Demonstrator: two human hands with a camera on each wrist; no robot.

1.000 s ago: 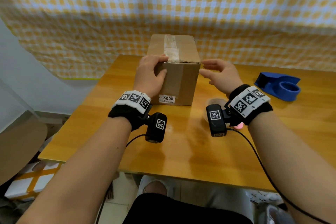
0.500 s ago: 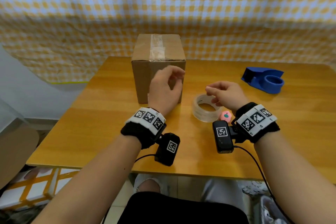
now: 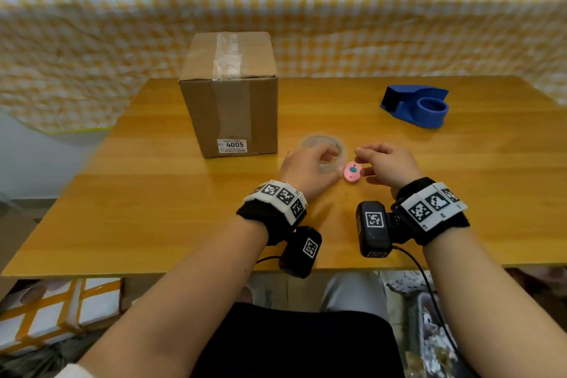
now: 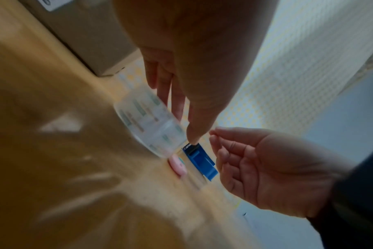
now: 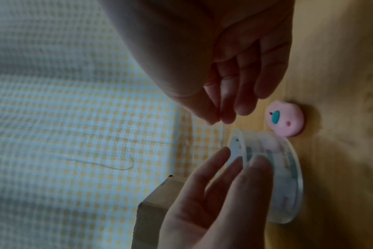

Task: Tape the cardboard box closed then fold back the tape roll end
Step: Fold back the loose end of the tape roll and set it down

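Note:
The brown cardboard box (image 3: 228,95) stands at the back left of the table, flaps down, with clear tape along its top seam and down its front. In front of it the clear tape roll (image 3: 322,141) lies flat. My left hand (image 3: 310,163) is curled over it. The wrist views show the left fingers (image 5: 224,160) astride the wall of the roll (image 5: 287,176), thumb outside. My right hand (image 3: 365,156) hovers just right of the roll. Its thumb and forefinger tips (image 5: 217,118) are close together and nothing shows between them.
A small pink round object (image 3: 352,173) lies on the wooden table (image 3: 153,209) between my hands, beside the roll. A blue tape dispenser (image 3: 417,106) sits at the back right. A checked cloth hangs behind the table.
Both hands left the box and drew back toward me. The left hand came down onto the tape roll, and the right hand settled beside it near the pink object.

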